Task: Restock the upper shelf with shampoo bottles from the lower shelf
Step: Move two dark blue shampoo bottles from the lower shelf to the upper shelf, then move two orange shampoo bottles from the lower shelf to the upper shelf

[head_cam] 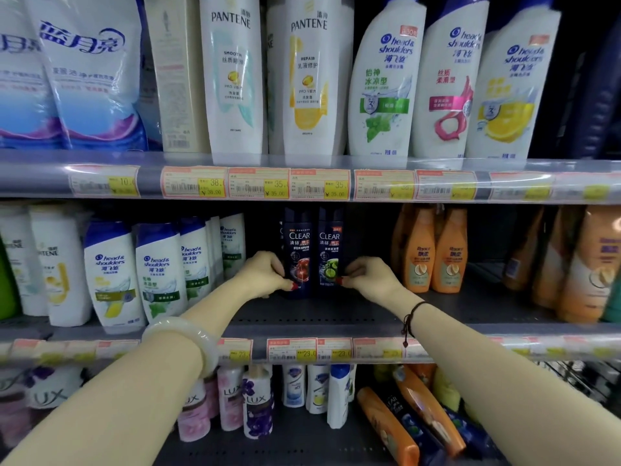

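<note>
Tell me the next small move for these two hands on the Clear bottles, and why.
Probably draw both bottles forward to the shelf edge. The left hand pinches the red-label Clear bottle, and the right hand the green-label Clear bottle. Both stand upright, set back on the middle shelf, with bare shelf in front. Whether either grip is firm is unclear.

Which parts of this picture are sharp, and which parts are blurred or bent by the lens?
Head view: the two Clear bottles and both hands, left hand and right hand, are fairly sharp; the edges blur, notably the orange bottles at right; shelf rails bow from wide-angle distortion, with glare on them.
</note>
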